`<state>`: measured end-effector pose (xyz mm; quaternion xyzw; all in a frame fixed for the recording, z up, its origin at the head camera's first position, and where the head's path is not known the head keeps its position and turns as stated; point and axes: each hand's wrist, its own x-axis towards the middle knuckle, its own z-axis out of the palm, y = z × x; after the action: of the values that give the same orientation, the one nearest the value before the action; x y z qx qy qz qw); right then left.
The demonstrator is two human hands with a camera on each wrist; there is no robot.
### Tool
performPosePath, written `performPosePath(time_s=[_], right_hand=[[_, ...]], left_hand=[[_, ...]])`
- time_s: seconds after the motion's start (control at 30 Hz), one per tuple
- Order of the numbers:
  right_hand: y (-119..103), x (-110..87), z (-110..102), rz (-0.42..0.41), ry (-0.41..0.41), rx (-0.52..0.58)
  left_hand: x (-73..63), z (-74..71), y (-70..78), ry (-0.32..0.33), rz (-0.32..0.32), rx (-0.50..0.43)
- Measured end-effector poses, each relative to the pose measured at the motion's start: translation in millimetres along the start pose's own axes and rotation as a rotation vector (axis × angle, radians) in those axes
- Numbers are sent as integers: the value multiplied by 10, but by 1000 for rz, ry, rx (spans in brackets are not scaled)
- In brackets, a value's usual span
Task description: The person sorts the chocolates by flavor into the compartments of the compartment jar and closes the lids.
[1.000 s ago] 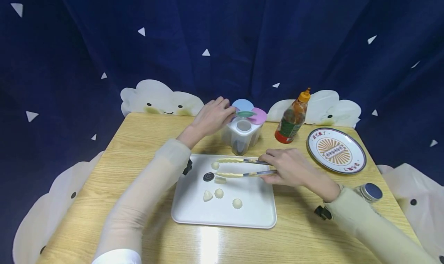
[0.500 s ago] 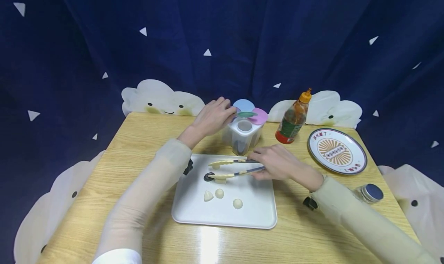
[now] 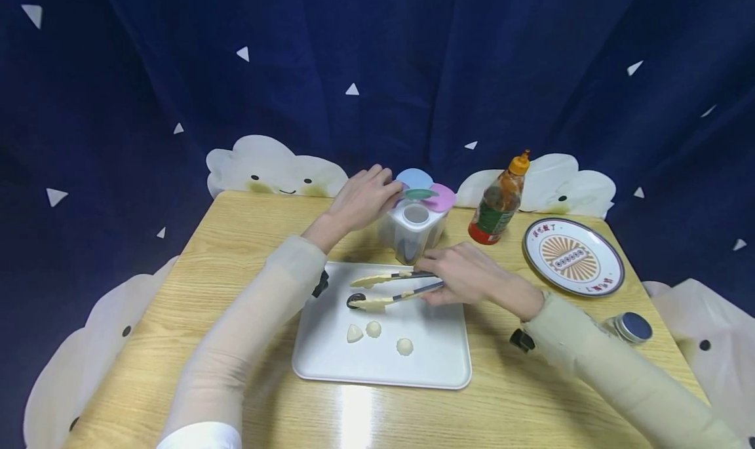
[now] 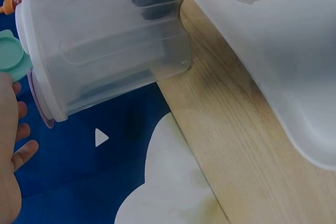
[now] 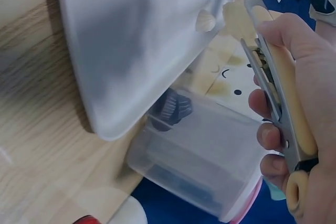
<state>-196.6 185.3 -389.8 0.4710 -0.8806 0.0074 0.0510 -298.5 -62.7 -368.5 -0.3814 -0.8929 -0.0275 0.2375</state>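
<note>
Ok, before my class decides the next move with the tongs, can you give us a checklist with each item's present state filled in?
1. Tub open: ok. Its front opening shows uncovered.
2. Lid held back: ok. The left hand holds the green lid tipped up.
3. Tongs held firmly enough: cannot tell, though the right hand is wrapped round them.
4. Tongs closed on a piece: not ok. The tips stand apart over the tray.
5. Tips clear of the dark piece: cannot tell. One tip overlaps it in the head view.
6. Bottle and plate off the tray: ok.
</note>
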Motion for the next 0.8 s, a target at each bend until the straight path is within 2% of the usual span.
performPosePath(time_s=[0.3, 0.53, 0.7, 0.8], right_hand=[[-81, 178, -140, 19, -79, -2], [-129, 220, -195, 29, -125, 4], [-183, 273, -237, 41, -135, -7], [-229, 312, -269, 20, -130, -48]], left_hand=[[8, 1, -4, -1, -4, 1], [5, 4, 6, -2, 1, 10], [9, 8, 4, 8, 1, 13], [9, 7, 3, 12, 1, 14]])
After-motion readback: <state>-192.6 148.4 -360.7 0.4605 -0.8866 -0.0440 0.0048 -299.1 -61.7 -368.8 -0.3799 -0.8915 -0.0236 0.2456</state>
